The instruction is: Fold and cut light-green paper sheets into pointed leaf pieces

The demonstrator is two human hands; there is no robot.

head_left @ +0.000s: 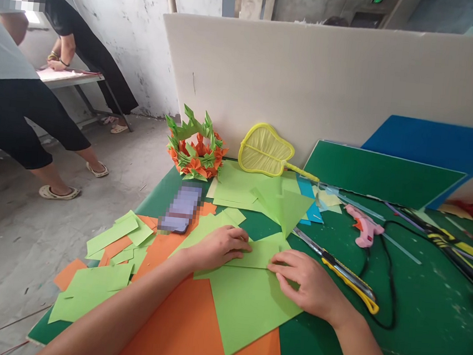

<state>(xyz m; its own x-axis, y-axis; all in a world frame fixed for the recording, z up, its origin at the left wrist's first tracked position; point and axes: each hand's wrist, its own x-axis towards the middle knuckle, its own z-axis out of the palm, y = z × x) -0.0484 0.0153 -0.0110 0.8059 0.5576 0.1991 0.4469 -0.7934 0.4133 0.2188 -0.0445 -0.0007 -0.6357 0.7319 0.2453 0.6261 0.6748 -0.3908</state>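
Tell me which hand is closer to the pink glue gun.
Right. The right hand sits left of the glue gun, with the utility knife between them; the left hand lies farther left.

smooth, matt paper is seen in the green sheet (257, 308) and orange sheet (180, 328), glossy plastic in the glue gun (366, 226), shiny metal in the cutter blade (309, 242).

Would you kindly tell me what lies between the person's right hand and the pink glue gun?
In the head view, a utility knife lies on the green tabletop between the right hand and the pink glue gun.
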